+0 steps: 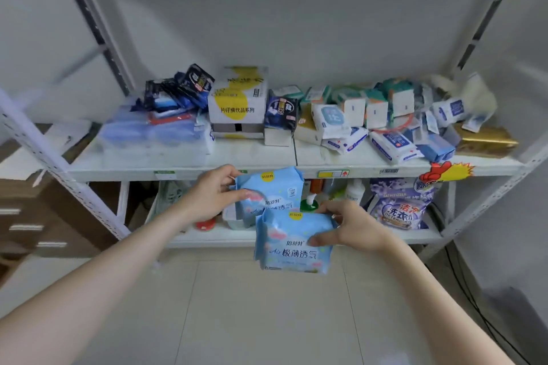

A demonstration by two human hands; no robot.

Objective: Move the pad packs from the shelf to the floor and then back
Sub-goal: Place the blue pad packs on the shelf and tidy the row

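Holding a soft light-blue plastic pad pack in each hand, a person faces a white metal shelving unit. Both packs hang in the air just in front of the white upper shelf board (255,157), resting on neither shelf nor floor. The left hand (213,190) pinches the farther pad pack (272,187) at its left edge, thumb on the printed face and fingers curled round the top corner. The right hand (355,228) grips the nearer pad pack (292,246) at its right edge in the same way.

Both packs face the camera with their printed lines running left to right, roughly level. The nearer pack hangs lower and to the right. The bare strip along the shelf's near edge lies up and beyond the farther pack, left of centre. It sits between a blue-wrapped bundle (154,133) on the left and a scatter of white-and-blue wipe packets (394,142) on the right. The pale tiled floor (267,314) lies straight below both hands. So the left hand is the nearer one for a return to the shelf, and the right hand for a set-down on the floor.

The nearer pack covers the farther pack's lower right corner, and whether the two touch cannot be told. Most fingers of the right hand are hidden behind its pack. The frame's left side and the shelf uprights are smeared. The packs' mid-air position possibly suits either leg of the task, and nothing shows which one is under way.
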